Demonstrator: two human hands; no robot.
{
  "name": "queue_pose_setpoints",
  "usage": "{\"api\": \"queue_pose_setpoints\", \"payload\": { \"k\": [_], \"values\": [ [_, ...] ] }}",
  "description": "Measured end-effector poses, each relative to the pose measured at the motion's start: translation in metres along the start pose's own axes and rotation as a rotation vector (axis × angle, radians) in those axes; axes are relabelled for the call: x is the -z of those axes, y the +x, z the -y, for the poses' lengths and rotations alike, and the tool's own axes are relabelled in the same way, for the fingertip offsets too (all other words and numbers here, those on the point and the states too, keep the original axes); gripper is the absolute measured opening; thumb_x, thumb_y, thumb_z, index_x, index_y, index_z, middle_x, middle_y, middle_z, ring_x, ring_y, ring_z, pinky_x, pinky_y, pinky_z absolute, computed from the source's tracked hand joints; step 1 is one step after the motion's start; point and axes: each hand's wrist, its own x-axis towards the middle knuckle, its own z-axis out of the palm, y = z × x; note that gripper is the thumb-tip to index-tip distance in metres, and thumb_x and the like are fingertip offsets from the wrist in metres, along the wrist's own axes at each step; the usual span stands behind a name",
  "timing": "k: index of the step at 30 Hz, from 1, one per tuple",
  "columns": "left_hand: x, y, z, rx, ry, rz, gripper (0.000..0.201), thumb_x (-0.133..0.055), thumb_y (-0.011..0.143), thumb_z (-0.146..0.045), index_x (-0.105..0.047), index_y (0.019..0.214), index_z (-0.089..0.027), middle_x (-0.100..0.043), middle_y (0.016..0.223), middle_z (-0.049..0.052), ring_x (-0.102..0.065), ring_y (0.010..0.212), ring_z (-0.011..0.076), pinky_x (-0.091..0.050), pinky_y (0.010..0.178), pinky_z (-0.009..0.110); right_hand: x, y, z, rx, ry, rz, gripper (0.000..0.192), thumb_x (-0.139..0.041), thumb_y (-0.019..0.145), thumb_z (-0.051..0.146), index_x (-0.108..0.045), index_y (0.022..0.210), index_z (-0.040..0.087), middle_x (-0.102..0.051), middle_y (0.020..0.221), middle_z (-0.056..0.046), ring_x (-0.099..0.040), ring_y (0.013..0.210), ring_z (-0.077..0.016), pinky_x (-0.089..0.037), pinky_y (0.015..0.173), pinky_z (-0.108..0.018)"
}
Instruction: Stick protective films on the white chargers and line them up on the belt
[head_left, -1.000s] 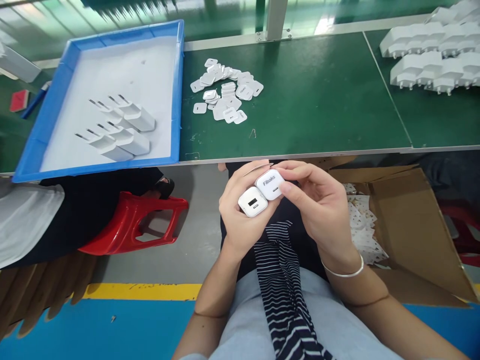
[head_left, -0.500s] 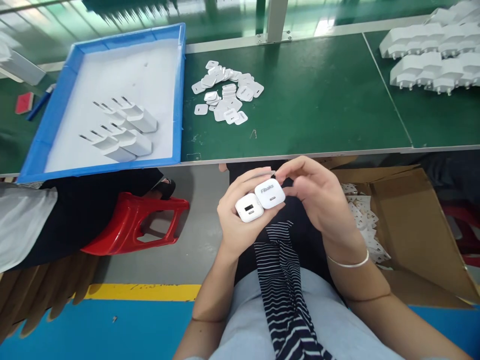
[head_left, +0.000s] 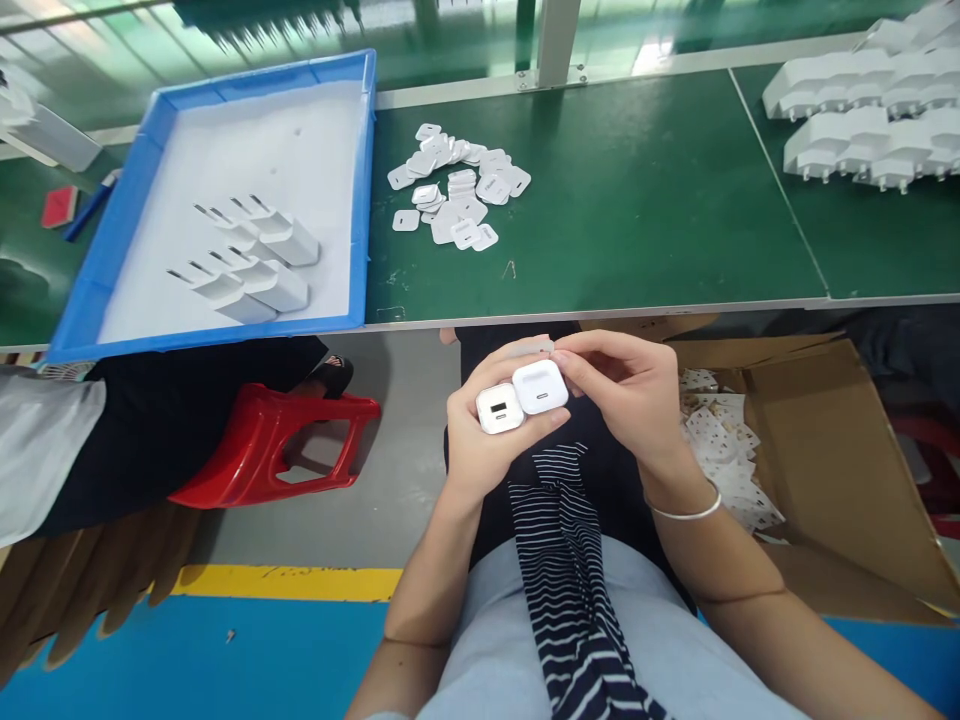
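My left hand (head_left: 480, 420) is wrapped around two white USB chargers held side by side, port ends facing up. The left charger (head_left: 500, 409) has a dark USB port and a small slot in its end. On the right charger (head_left: 541, 386), the end face has one slot and blurred grey lettering. A thin whitish piece (head_left: 531, 348) lies along my left fingers, behind the chargers. My right hand (head_left: 626, 390) is closed, thumb and index finger pinched at the far right corner of the right charger, by that piece's end. What sits between the fingertips is hidden.
Loose white charger faceplates (head_left: 457, 190) lie on the green table (head_left: 630, 200). A blue tray (head_left: 369, 200) holds several plug chargers (head_left: 259, 270). More white chargers (head_left: 870, 110) stand in rows at right. Below are an open cardboard box (head_left: 832, 460) and a red stool (head_left: 262, 450).
My right fingers have come together into a pinch beside the right charger; they were more spread before. The lettering on that charger's face is now less readable. My left hand keeps its hold.
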Motion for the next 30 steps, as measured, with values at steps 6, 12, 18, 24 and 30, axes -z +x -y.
{"api": "queue_pose_setpoints", "payload": {
  "k": [6, 12, 18, 24, 30],
  "values": [
    [-0.001, 0.002, -0.005, -0.143, 0.225, -0.009, 0.039, -0.089, 0.075, -0.028, -0.077, 0.111, -0.025, -0.077, 0.121, 0.009, -0.072, 0.117, 0.0270, -0.060, 0.101, 0.046, 0.007, 0.003, 0.001, -0.007, -0.038, -0.039, 0.006, -0.076, 0.089, 0.026, -0.078, 0.084, 0.023, -0.069, 0.063, 0.003, -0.062, 0.052, -0.0116, -0.055, 0.048, -0.024],
    [0.003, 0.004, -0.008, -0.211, 0.316, -0.005, 0.039, -0.089, 0.075, -0.023, -0.075, 0.112, -0.023, -0.077, 0.118, 0.009, -0.074, 0.112, 0.0250, -0.062, 0.099, 0.043, 0.014, -0.001, 0.002, 0.157, -0.183, -0.084, 0.007, -0.074, 0.091, 0.023, -0.079, 0.092, 0.027, -0.079, 0.081, 0.000, -0.074, 0.069, -0.0166, -0.065, 0.069, -0.032],
    [0.012, 0.003, -0.003, -0.450, 0.541, 0.069, 0.043, -0.078, 0.083, -0.012, -0.069, 0.124, -0.020, -0.073, 0.129, 0.012, -0.072, 0.119, 0.0250, -0.062, 0.102, 0.039, 0.024, 0.005, 0.013, -0.100, 0.044, 0.137, 0.007, -0.083, 0.084, 0.029, -0.081, 0.085, 0.022, -0.080, 0.078, -0.002, -0.075, 0.067, -0.0157, -0.064, 0.062, -0.026],
    [0.021, 0.001, 0.000, -0.557, 0.594, 0.177, 0.045, -0.074, 0.085, -0.009, -0.065, 0.129, -0.017, -0.073, 0.130, 0.013, -0.069, 0.126, 0.0273, -0.063, 0.102, 0.039, 0.033, 0.005, 0.018, -0.071, -0.068, 0.230, 0.016, -0.092, 0.074, 0.031, -0.080, 0.081, 0.022, -0.081, 0.082, -0.002, -0.077, 0.075, -0.0195, -0.067, 0.071, -0.029],
    [0.018, 0.000, -0.002, -0.534, 0.590, 0.170, 0.042, -0.073, 0.086, -0.010, -0.065, 0.127, -0.018, -0.072, 0.130, 0.013, -0.070, 0.125, 0.0272, -0.064, 0.100, 0.039, 0.036, -0.002, 0.015, 0.038, -0.162, 0.286, 0.016, -0.085, 0.083, 0.029, -0.080, 0.097, 0.026, -0.083, 0.099, -0.003, -0.079, 0.091, -0.0231, -0.069, 0.081, -0.036]
  ]
}}
